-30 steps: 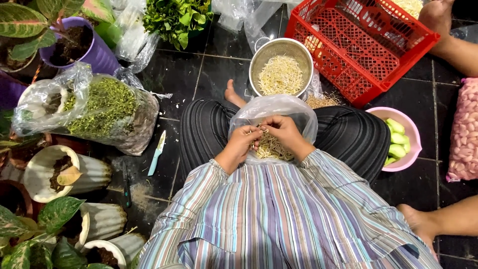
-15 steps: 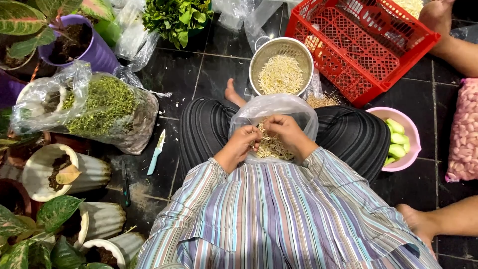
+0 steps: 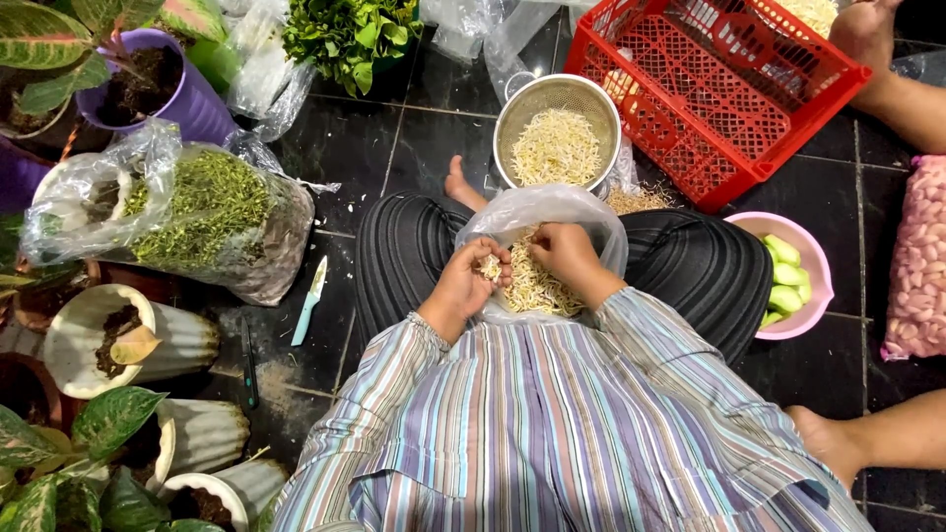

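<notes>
A clear plastic bag point(image 3: 591, 212) of pale bean sprouts point(image 3: 537, 288) rests on my lap, between my crossed legs in dark striped trousers. My left hand point(image 3: 468, 284) is curled around a small bunch of sprouts at the bag's left edge. My right hand point(image 3: 562, 251) reaches into the bag, its fingers pinched on sprouts. Just beyond the bag stands a metal bowl point(image 3: 558, 99) filled with more sprouts.
A red plastic crate point(image 3: 719, 89) sits at the top right, a pink bowl of green vegetable pieces point(image 3: 788, 286) by my right knee, and a bag of peanuts point(image 3: 916, 261) further right. A bag of green herbs point(image 3: 197, 217), a small knife point(image 3: 309, 300) and potted plants point(image 3: 118, 345) are left. Another person's limbs show at right.
My left hand has lifted slightly with a bunch of sprouts in it, while my right hand has shifted within the bag. Everything else stays as it was.
</notes>
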